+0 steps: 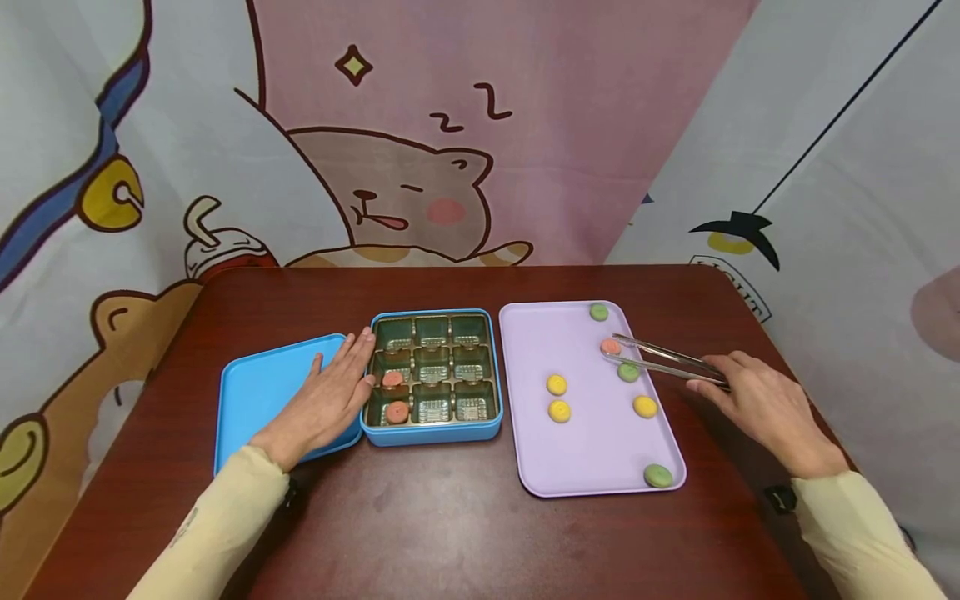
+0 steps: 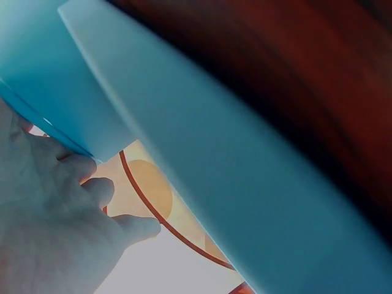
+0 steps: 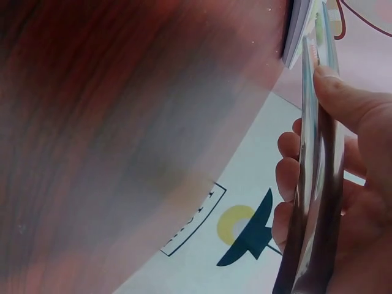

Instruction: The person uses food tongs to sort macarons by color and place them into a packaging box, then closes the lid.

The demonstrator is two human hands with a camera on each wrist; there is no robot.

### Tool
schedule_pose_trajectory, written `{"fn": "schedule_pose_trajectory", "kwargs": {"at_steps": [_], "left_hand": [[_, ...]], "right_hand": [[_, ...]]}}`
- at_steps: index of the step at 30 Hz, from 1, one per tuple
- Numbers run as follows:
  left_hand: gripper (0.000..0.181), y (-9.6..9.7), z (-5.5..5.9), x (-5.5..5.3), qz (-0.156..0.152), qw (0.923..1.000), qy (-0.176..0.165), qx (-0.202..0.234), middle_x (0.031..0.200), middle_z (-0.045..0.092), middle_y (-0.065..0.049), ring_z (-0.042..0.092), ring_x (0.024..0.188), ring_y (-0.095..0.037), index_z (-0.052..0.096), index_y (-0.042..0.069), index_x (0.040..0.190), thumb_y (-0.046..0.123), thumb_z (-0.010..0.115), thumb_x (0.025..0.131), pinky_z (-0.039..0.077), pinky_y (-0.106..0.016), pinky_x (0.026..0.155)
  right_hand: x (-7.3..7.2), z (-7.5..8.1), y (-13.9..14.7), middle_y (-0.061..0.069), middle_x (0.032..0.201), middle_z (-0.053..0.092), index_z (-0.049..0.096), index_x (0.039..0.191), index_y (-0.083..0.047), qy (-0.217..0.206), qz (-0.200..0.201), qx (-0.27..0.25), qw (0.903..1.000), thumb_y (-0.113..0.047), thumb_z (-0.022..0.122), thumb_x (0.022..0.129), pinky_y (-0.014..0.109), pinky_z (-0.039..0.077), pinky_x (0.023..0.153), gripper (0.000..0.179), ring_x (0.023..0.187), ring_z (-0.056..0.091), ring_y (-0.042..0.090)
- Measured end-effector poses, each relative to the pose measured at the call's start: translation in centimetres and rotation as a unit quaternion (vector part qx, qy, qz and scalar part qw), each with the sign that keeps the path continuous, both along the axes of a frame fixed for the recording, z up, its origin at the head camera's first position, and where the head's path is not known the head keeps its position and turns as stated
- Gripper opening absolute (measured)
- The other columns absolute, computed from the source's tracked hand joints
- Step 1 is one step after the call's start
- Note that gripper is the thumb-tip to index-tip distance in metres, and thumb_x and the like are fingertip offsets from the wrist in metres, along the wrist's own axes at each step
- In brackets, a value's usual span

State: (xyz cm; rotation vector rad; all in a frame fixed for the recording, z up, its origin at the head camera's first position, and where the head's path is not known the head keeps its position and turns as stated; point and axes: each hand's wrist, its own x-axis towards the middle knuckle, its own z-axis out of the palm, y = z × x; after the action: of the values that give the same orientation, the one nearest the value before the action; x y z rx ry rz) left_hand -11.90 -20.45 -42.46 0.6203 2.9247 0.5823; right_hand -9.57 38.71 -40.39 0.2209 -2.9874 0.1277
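My right hand (image 1: 768,408) grips metal tongs (image 3: 318,159), thumb on one side and fingers curled round the other. In the head view the tong tips lie on both sides of a pink macaron-like piece (image 1: 611,346) on the lilac tray (image 1: 600,454). A green piece (image 1: 628,372) lies just below the tips. With fingers straight, my left hand (image 1: 324,404) rests against the left side of the blue box (image 1: 431,434). Inside it, a gold insert of several compartments holds two pink pieces, an upper one (image 1: 392,379) and a lower one (image 1: 397,412), in the left column.
A blue lid (image 1: 258,400) lies left of the box, partly beneath my left hand and forearm. Also on the tray are yellow pieces (image 1: 558,411) and green pieces (image 1: 658,476). The brown table (image 1: 420,517) ends at a printed cloth (image 1: 570,133) behind.
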Motion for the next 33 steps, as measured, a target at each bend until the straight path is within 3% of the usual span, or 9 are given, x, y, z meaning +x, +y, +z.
{"fn": "schedule_pose_trajectory", "kwargs": {"at_steps": [12,21,26,33], "left_hand": [[0.063,0.1,0.2,0.0,0.006,1.0000,-0.005,0.002,0.173,0.008,-0.012,0.009,0.159,-0.036,0.011,0.005,0.166,0.030,0.036,0.114,0.008,-0.073,0.118],[0.064,0.0,0.1,0.0,0.008,0.9999,-0.008,0.001,0.174,0.006,-0.009,0.007,0.159,-0.034,0.010,0.006,0.167,0.032,0.035,0.114,0.006,-0.072,0.119],[0.064,0.0,0.0,0.0,0.011,0.9998,-0.016,-0.002,0.174,0.003,-0.006,0.006,0.159,-0.033,0.009,0.008,0.167,0.034,0.034,0.114,0.005,-0.070,0.120],[0.064,0.0,0.0,-0.1,0.008,0.9998,-0.016,-0.002,0.174,0.003,-0.005,0.005,0.160,-0.032,0.008,0.009,0.167,0.036,0.033,0.114,0.005,-0.070,0.120]], "right_hand": [[-0.5,0.4,-0.1,0.019,0.097,0.064,0.068,0.119,0.000,0.001,0.015,0.019,0.9997,-0.034,0.085,0.086,0.051,0.053,0.051,0.051,0.073,0.057,0.028],[-0.7,0.6,-0.3,0.018,0.097,0.065,0.070,0.120,-0.001,0.010,0.017,0.017,0.9997,-0.035,0.085,0.086,0.049,0.051,0.049,0.050,0.073,0.059,0.028],[-0.6,0.8,-0.8,0.017,0.097,0.065,0.070,0.120,-0.001,0.036,0.027,0.001,0.9990,-0.033,0.086,0.085,0.050,0.051,0.049,0.050,0.074,0.061,0.030],[-0.3,1.6,-2.5,0.012,0.092,0.063,0.072,0.119,-0.002,0.074,0.059,-0.020,0.9953,-0.029,0.088,0.082,0.031,0.037,0.044,0.048,0.065,0.052,0.021]]}}
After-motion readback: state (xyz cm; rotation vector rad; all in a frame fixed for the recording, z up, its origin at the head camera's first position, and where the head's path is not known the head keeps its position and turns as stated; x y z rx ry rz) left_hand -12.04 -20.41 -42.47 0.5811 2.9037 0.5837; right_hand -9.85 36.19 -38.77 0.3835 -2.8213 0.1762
